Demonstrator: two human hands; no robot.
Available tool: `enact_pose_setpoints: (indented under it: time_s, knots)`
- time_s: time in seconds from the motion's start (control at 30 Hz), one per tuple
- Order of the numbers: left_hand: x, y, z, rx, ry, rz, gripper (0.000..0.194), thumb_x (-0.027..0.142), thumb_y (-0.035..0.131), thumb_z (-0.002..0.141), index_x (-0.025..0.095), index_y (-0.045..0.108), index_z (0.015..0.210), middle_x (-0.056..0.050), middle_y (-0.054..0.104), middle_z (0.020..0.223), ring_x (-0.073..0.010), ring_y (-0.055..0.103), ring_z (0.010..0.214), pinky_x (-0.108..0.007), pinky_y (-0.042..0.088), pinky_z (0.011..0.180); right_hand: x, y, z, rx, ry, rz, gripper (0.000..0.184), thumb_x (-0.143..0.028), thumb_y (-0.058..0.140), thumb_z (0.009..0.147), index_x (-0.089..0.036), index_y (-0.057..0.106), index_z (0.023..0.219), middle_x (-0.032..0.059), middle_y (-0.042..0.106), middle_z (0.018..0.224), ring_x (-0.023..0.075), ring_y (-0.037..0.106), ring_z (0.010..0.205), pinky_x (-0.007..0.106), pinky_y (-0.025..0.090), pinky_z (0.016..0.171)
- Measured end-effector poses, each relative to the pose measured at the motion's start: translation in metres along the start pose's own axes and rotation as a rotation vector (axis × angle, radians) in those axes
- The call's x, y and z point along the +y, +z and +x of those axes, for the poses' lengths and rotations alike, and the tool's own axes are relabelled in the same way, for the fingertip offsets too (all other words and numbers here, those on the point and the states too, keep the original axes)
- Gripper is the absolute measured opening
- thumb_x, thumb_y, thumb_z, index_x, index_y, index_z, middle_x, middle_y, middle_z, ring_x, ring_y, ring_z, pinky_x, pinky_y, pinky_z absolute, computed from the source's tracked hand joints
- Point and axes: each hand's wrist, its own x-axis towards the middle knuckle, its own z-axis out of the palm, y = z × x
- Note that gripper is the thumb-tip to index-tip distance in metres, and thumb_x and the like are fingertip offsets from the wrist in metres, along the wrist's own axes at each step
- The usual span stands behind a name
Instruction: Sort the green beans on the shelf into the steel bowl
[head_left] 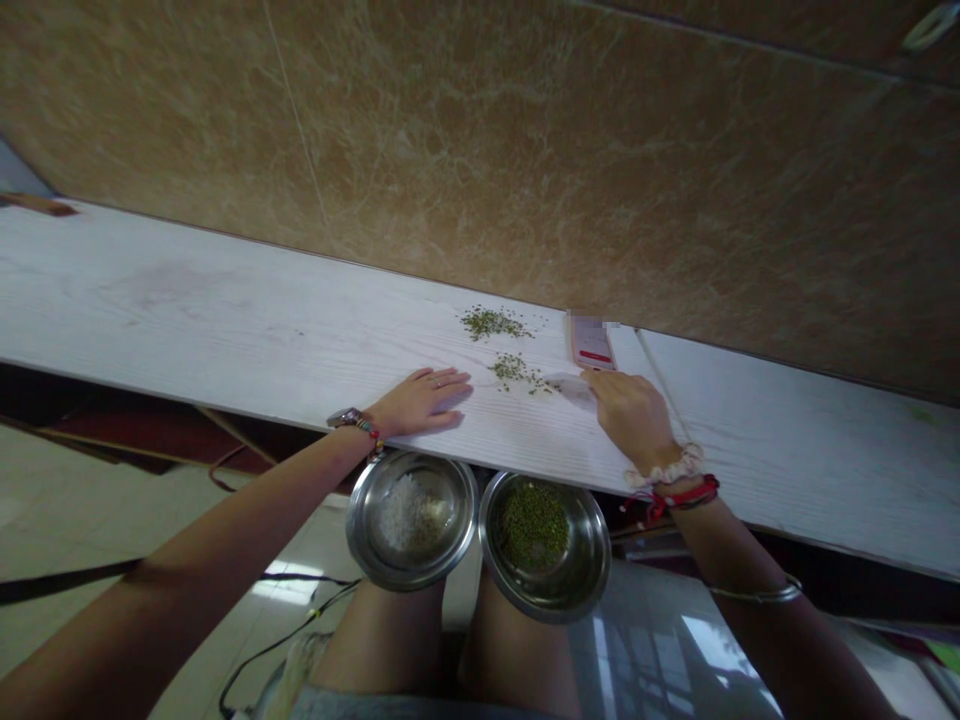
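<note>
My left hand (pixel 424 402) lies flat on the white wood-grain counter (pixel 247 340), fingers stretched out and holding nothing. In my right hand (pixel 634 412) a thin, pale, see-through piece (pixel 571 386) is pinched; its exact kind is blurred. Its tip reaches the right edge of a loose scatter of green mung beans (pixel 514 370). Just behind lies a second, denser pile of mung beans (pixel 491 322). Below the counter's edge, a steel bowl of mung beans (pixel 534 525) sits over my right knee, and a steel bowl with white grains (pixel 411 515) over my left.
A phone (pixel 591 342) lies on the counter against the brown marbled wall (pixel 480 150), close beyond my right hand. A brown wooden piece (pixel 39 204) is at the far left end. Black cables (pixel 300 625) run near the floor at lower left.
</note>
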Motion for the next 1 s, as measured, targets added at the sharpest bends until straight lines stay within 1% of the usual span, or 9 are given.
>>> enact_pose_setpoints:
  time_s: [0.13,0.23,0.37,0.57,0.7,0.83,1.0]
  knots:
    - [0.0,0.0,0.0,-0.005,-0.009,-0.008,0.045,0.045,0.04,0.092,0.025,0.041,0.132,-0.002,0.036,0.147,-0.0192,0.032,0.134,-0.039,0.022,0.109,-0.001,-0.002,0.003,-0.002,-0.024,0.011,0.03,-0.004,0.044,0.082,-0.012,0.066,0.101,0.0092,0.072,0.09,0.0199,0.063,0.08,0.031,0.042,0.07]
    - [0.001,0.0,0.0,-0.012,-0.018,-0.011,0.045,0.044,0.041,0.092,0.024,0.042,0.132,-0.003,0.036,0.147,-0.0196,0.031,0.135,-0.039,0.022,0.109,-0.001,-0.001,0.008,-0.03,-0.015,0.028,0.031,-0.004,0.043,0.082,-0.011,0.066,0.101,0.0097,0.072,0.091,0.0201,0.063,0.083,0.031,0.041,0.071]
    - [0.001,-0.001,0.0,-0.013,-0.021,-0.015,0.046,0.044,0.041,0.091,0.023,0.042,0.132,-0.003,0.037,0.147,-0.02,0.031,0.135,-0.04,0.023,0.108,-0.002,0.002,0.012,-0.063,-0.002,0.05,0.03,-0.004,0.042,0.082,-0.011,0.066,0.099,0.0105,0.071,0.088,0.0203,0.062,0.081,0.031,0.04,0.071]
    - [0.0,0.0,0.0,0.001,-0.012,-0.026,0.045,0.045,0.04,0.091,0.025,0.043,0.131,-0.002,0.037,0.146,-0.0204,0.032,0.134,-0.039,0.023,0.109,-0.01,-0.005,0.004,-0.018,-0.085,0.097,0.035,-0.004,0.039,0.082,-0.013,0.066,0.101,0.008,0.071,0.085,0.0188,0.061,0.076,0.031,0.041,0.069]
    - [0.0,0.001,0.0,0.01,-0.011,-0.026,0.045,0.046,0.04,0.091,0.026,0.043,0.131,-0.002,0.038,0.146,-0.0198,0.033,0.134,-0.039,0.023,0.108,-0.013,-0.012,-0.002,0.007,-0.1,0.118,0.035,-0.005,0.038,0.082,-0.015,0.066,0.102,0.0079,0.071,0.085,0.0185,0.061,0.077,0.032,0.042,0.069]
    - [0.0,0.001,0.0,0.007,-0.01,-0.029,0.044,0.045,0.04,0.092,0.025,0.043,0.131,-0.003,0.037,0.146,-0.0209,0.033,0.134,-0.039,0.022,0.109,-0.009,-0.009,0.005,0.023,-0.049,0.105,0.033,-0.005,0.04,0.082,-0.014,0.065,0.102,0.009,0.071,0.088,0.0197,0.061,0.08,0.032,0.041,0.071]
    - [0.001,0.0,0.0,0.006,-0.009,-0.029,0.044,0.044,0.041,0.092,0.025,0.043,0.13,-0.003,0.036,0.147,-0.0213,0.033,0.134,-0.039,0.022,0.109,-0.003,0.005,0.017,-0.068,0.033,0.079,0.032,-0.005,0.042,0.081,-0.012,0.066,0.101,0.0103,0.071,0.086,0.0212,0.061,0.078,0.032,0.04,0.069]
